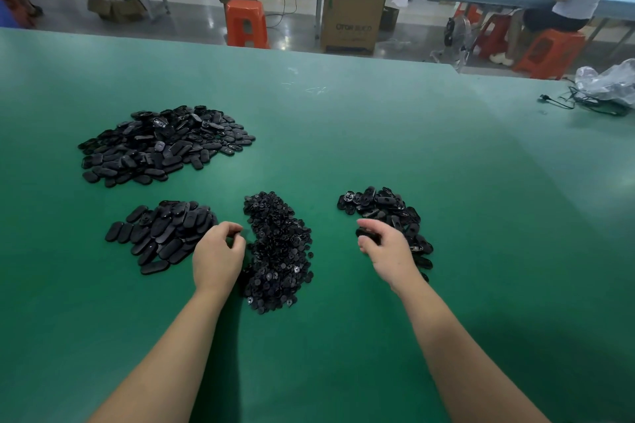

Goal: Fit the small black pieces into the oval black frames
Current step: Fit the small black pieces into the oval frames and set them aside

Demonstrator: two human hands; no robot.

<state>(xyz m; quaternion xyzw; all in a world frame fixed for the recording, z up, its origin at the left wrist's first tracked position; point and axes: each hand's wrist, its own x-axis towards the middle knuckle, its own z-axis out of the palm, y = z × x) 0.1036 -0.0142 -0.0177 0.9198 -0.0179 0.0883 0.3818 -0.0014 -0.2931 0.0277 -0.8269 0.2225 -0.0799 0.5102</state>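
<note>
Looking down at a green table (343, 134), both bare forearms reach in from the bottom edge. The left hand (216, 256) sits at about 9 o'clock of the middle heap, fingers curled in with thumb and forefinger pinched close together; can't tell if there's a tiny bit between them. That middle heap is the small black pieces (278, 251), a long mound running near-to-far right between the hands. The right hand (385, 247) is at roughly 3 o'clock of that mound, fingers closed around one oval black frame (367, 234), which pokes out dark under the fingertips. Just past and beside that hand, at its 1 o'clock, is a loose pile of frames (388, 213) lying open side up. At 10 o'clock of the left hand there's a flatter stack of ovals (161, 235), smooth backs up. Farther out at 11 o'clock sits the biggest heap (165, 144). Way off at 2 o'clock, a clear plastic bag (610, 84) with black cables by the table edge. Beyond the table, an orange stool (245, 22) and a cardboard box (352, 17) stand on the floor.
</note>
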